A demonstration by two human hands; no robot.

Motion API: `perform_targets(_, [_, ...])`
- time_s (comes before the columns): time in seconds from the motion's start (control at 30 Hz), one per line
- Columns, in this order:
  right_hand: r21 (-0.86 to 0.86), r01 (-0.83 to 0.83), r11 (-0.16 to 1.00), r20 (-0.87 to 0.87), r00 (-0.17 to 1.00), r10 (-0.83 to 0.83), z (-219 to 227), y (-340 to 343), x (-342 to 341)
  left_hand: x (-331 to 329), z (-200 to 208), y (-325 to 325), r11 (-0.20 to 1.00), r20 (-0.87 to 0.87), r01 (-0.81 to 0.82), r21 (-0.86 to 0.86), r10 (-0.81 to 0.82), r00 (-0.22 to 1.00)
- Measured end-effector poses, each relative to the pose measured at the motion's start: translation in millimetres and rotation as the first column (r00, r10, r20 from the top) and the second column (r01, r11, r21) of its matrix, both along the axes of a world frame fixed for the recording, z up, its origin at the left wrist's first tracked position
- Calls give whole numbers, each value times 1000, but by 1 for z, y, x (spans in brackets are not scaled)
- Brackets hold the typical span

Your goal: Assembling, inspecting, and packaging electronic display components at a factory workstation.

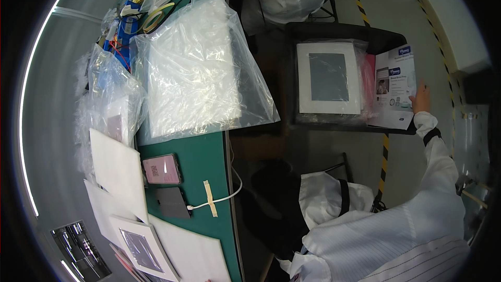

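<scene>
Right hand [421, 99] touching printed white packaging [394, 89], grip unclear, left hand [210, 280] barely showing, state unclear, white-framed panel [329, 78] beside the packaging

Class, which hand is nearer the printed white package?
Right. The right hand is at the right edge of the printed white package, apparently touching it. Of the left hand, at most a fingertip seems to show at the bottom edge, far away.

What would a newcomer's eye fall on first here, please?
Probably the large, glossy clear plastic bag with white material inside, spread over the green tabletop at upper left. Next is the white rectangular grey-panelled frame in the black tray, upper right, beside a white printed carton that the right hand touches.
</scene>
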State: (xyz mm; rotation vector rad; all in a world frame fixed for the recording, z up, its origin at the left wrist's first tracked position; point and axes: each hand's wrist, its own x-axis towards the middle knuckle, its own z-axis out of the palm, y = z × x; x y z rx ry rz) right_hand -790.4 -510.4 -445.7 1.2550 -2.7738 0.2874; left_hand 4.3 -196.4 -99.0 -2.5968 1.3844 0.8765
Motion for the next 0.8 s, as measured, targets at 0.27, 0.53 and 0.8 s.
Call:
perform_targets(0.27, [503, -372, 780, 617, 787, -22, -100, -87, 125, -9, 3, -10, 988, -160, -157, 7, 156, 975])
perform_targets(0.53, [468, -82, 880, 813, 431, -392, -104, -84, 151, -20, 9, -22, 979, -180, -199, -38, 190, 965])
perform_targets(0.8, [156, 72, 985, 986, -74, -151, -32, -94, 192, -31, 20, -32, 991, 20, -32, -126, 35, 999])
